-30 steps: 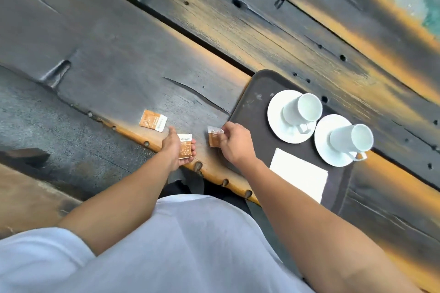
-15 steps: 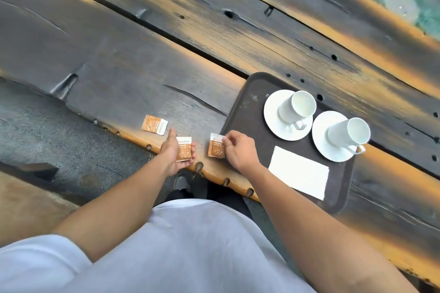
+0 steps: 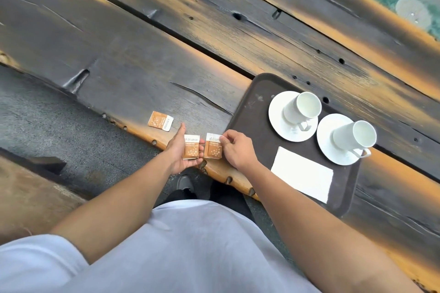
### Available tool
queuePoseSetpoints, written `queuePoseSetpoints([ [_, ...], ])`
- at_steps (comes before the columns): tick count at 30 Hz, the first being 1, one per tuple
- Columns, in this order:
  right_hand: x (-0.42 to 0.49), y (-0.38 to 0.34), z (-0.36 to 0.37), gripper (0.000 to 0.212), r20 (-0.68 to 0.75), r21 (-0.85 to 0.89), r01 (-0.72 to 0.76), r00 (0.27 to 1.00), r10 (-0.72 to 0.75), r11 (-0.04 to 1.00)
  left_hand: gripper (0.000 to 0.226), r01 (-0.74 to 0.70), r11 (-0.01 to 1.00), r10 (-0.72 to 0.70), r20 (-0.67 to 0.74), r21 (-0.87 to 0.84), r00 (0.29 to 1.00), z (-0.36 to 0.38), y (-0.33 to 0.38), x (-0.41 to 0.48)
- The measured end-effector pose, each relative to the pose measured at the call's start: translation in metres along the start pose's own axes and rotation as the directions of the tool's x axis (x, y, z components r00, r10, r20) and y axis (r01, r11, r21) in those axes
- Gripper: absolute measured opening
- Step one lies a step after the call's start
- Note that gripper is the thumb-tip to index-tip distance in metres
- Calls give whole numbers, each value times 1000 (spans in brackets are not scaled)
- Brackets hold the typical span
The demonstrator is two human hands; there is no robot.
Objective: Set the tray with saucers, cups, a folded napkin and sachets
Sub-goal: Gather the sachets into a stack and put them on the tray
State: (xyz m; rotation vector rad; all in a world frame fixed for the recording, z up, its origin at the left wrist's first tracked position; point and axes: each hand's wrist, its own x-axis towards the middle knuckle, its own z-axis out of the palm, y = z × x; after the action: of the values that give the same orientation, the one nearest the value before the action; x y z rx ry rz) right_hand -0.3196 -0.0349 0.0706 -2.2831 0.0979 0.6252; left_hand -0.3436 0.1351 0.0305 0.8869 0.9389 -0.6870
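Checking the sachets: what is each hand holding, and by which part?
Left hand cradles one sachet on its fingers, fingertips curled round its right edge; right hand pinches a second sachet by its top right corner.

A pale lilac-grey shirt (image 3: 190, 257) of smooth cloth fills the bottom of the frame; its short left sleeve (image 3: 35, 266) sits in the lower left corner; the left forearm (image 3: 114, 202) and right forearm (image 3: 309, 216) are bare down to the left hand (image 3: 178, 154) and right hand (image 3: 237, 150); just below centre, dark trousers (image 3: 226, 195) and a dark shoe (image 3: 184, 182) show between the arms.
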Motion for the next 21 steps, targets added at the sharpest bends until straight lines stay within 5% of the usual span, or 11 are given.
queuePoseSetpoints([
  [21,3,-23,20,16,156,92,-11,988,-3,996,95,152,988,-144,211,-25,967,-7,-3,7],
])
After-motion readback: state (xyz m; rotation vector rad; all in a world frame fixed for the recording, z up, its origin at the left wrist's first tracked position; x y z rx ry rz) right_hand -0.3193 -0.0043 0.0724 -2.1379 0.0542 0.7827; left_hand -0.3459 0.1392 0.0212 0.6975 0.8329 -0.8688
